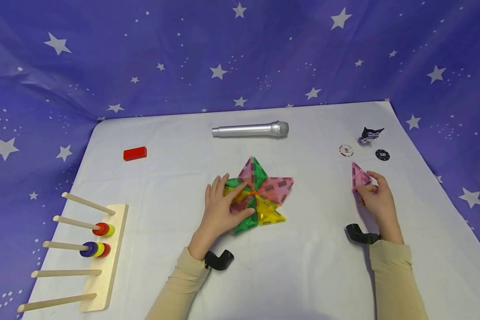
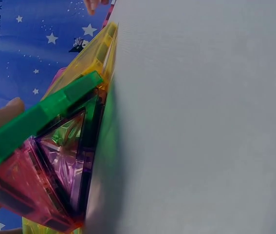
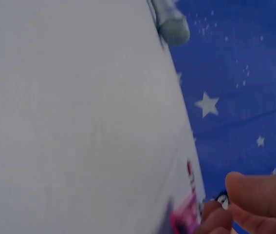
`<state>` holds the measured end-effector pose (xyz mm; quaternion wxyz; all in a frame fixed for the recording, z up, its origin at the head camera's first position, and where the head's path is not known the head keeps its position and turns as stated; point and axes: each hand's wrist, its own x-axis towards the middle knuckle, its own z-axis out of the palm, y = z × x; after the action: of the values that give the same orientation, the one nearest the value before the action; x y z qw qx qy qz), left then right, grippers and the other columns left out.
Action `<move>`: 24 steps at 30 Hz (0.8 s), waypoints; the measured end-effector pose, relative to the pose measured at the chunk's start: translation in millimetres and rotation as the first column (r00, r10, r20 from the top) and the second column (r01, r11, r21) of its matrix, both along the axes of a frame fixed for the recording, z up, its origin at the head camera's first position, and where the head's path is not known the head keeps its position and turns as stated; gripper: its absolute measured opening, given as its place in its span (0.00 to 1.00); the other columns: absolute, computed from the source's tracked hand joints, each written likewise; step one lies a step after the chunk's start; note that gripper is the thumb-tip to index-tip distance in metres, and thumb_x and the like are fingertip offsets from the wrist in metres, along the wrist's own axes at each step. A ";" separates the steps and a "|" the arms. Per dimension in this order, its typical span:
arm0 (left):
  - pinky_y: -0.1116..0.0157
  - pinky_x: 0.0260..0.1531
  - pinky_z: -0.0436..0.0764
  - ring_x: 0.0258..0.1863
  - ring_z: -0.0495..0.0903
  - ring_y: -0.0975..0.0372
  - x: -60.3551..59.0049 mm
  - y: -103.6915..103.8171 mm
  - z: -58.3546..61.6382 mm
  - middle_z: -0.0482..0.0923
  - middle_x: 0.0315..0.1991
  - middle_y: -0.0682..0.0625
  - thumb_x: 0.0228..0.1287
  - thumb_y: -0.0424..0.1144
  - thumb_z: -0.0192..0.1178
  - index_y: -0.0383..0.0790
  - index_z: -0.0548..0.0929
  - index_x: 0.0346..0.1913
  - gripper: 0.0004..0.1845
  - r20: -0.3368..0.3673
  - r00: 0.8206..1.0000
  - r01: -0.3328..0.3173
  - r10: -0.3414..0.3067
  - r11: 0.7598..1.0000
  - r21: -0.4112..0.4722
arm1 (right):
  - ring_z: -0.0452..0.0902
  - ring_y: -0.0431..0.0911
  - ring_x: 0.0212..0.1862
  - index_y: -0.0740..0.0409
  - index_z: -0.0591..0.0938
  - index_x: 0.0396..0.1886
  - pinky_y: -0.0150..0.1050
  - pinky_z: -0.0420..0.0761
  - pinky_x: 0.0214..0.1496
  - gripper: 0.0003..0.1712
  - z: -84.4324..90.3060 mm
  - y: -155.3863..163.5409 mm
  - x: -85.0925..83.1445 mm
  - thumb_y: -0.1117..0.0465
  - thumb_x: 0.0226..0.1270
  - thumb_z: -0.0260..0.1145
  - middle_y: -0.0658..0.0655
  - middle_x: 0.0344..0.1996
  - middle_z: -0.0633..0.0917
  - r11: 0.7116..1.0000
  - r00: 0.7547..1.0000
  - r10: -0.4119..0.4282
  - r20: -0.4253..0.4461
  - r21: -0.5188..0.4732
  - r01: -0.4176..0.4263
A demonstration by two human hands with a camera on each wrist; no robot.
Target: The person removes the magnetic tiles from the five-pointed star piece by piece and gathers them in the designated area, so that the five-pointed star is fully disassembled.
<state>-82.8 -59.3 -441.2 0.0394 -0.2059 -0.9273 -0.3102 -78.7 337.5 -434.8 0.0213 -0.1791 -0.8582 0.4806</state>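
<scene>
In the middle of the table, translucent triangular magnetic tiles in green, pink, yellow and red form a star-like shape (image 1: 270, 189). My left hand (image 1: 218, 209) rests on its left side, fingers mostly straight and thumb spread toward the near green tile. The left wrist view shows a green tile (image 2: 45, 114) edge-on by the thumb, beside red and yellow tiles. Well to the right, my right hand (image 1: 378, 202) pinches a pink triangular magnetic tile (image 1: 358, 174) between thumb and fingers. Only part of that pink tile (image 3: 186, 214) shows in the right wrist view.
A silver microphone (image 1: 248, 130) lies behind the star. At back right are a white-and-red chip (image 1: 346, 150), a black chip (image 1: 382, 154) and a small dark figurine (image 1: 370, 135). A red block (image 1: 135, 154) and a wooden peg rack (image 1: 114, 262) with colored rings stand left.
</scene>
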 end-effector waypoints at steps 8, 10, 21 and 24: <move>0.44 0.60 0.37 0.66 0.40 0.44 -0.4 -2.9 1.9 0.46 0.68 0.38 0.47 0.62 0.62 0.49 0.68 0.64 0.40 0.030 0.999 -0.021 0.021 1.000 -0.020 | 0.76 0.47 0.25 0.70 0.68 0.54 0.37 0.76 0.24 0.20 14.9 -62.6 8.6 0.65 0.66 0.56 0.67 0.33 0.78 0.928 0.923 0.357 -0.144 -0.057 -0.368; 0.44 0.60 0.37 0.66 0.39 0.44 -0.7 -3.7 2.4 0.46 0.68 0.39 0.47 0.62 0.62 0.49 0.68 0.64 0.40 0.039 0.999 -0.026 0.027 0.999 -0.029 | 0.76 0.51 0.28 0.69 0.69 0.54 0.39 0.76 0.26 0.19 18.8 -79.4 10.4 0.65 0.66 0.56 0.68 0.36 0.78 0.877 0.877 0.464 -0.124 -0.078 -0.475; 0.44 0.60 0.38 0.66 0.40 0.43 -0.6 -4.6 3.1 0.48 0.68 0.39 0.48 0.62 0.61 0.50 0.68 0.64 0.39 0.075 0.996 -0.038 0.039 0.999 -0.022 | 0.75 0.44 0.43 0.57 0.75 0.47 0.42 0.74 0.46 0.13 8.0 -142.9 18.7 0.59 0.64 0.60 0.53 0.42 0.80 0.663 0.662 0.749 -0.038 0.032 -0.748; 0.44 0.60 0.40 0.66 0.40 0.43 -0.6 -4.7 3.2 0.49 0.67 0.39 0.48 0.61 0.61 0.50 0.69 0.63 0.38 0.075 0.996 -0.044 0.045 0.999 -0.012 | 0.73 0.44 0.40 0.55 0.74 0.46 0.42 0.74 0.43 0.14 3.9 -147.3 19.2 0.59 0.61 0.63 0.53 0.41 0.79 0.652 0.649 0.758 -0.065 0.051 -0.756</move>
<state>-83.4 -63.9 -438.0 0.0105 -0.1735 -0.9340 -0.3121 -59.5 190.3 -430.9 -0.1448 0.2148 -0.8577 0.4442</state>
